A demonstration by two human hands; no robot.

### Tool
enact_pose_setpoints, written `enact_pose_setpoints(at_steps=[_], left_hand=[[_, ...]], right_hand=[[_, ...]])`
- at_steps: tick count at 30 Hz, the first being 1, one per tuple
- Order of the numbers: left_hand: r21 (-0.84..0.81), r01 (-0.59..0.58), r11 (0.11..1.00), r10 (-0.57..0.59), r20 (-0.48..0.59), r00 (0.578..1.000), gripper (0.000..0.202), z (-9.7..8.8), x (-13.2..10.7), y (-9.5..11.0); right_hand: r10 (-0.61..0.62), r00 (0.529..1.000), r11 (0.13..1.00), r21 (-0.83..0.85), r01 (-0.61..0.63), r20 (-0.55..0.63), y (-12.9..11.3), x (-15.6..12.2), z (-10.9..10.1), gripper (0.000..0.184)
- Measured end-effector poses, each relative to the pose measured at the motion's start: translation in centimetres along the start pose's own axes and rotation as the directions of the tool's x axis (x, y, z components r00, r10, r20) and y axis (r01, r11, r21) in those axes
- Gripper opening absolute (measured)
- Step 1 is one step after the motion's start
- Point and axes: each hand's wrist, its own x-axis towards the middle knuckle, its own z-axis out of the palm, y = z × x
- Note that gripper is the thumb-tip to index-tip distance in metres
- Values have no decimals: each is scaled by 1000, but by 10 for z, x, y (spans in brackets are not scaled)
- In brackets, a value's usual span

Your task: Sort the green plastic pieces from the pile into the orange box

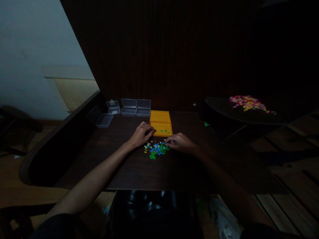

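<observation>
My left hand (143, 135) reaches over the left front edge of an open yellow box (160, 123), fingers drawn together. At its fingertips is a small green plastic piece (155, 130). A few more light-green pieces (165, 130) lie spread in the box's near half. In front of the box sits a pile of tiny blue, green, white and yellow plastic pieces (157, 148). At the pile's right edge is my right hand (181, 142), thumb and fingers pinched; whatever is between them is too small to make out.
Open clear plastic cases (136, 108) stand along the back left, another clear case (104, 120) nearer the left side panel. Pink and yellow small pieces (250, 103) are heaped on a raised dark shelf at right. A green piece (206, 124) lies by the table's right side.
</observation>
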Motion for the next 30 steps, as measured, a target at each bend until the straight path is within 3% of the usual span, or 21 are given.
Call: enact_pose_setpoints(at_steps=[8, 20, 30], left_hand=[[-32, 87, 996, -87, -3, 996, 16, 1, 0, -2], [148, -92, 985, 72, 135, 988, 30, 1, -4, -1], [187, -54, 981, 16, 198, 980, 41, 1, -6, 1]], right_hand=[[-28, 999, 1000, -6, 28, -16, -3, 0, 2, 16], [-53, 992, 999, 3, 54, -111, -2, -1, 2, 18], [-37, 936, 998, -52, 21, -350, 3, 10, -7, 21]])
